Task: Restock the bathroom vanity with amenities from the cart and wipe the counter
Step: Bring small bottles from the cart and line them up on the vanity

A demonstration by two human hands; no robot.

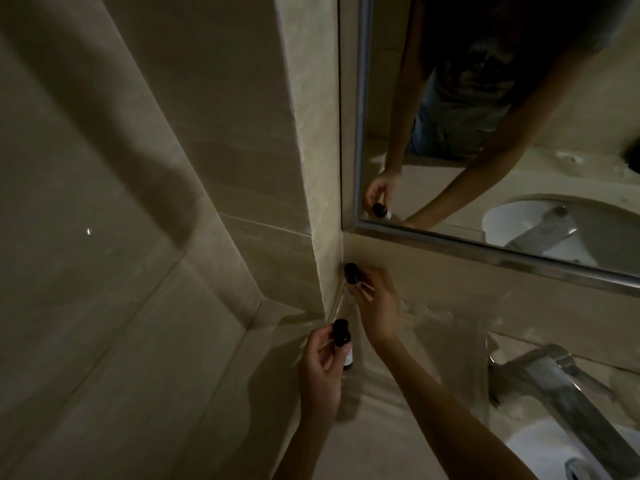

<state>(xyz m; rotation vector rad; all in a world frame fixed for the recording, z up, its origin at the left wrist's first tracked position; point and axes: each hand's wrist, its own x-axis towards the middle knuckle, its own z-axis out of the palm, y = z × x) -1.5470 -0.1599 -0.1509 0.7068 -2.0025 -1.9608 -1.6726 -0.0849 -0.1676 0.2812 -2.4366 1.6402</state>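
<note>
At the surface's (374,438) back-left corner: right hand (375,301) pinches a small bottle (351,273) against the wall.
Left hand (320,372): fingers curled round second bottle (342,341), not set down.
Remaining: probably both placements, then wiping.

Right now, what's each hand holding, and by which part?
Left hand grips the near bottle around its body, dark cap clear. Right hand holds the far bottle by its body, below the cap.

Left hand (319,370) gripping near bottle (341,336), right hand (378,308) holding corner bottle (352,274)
</note>
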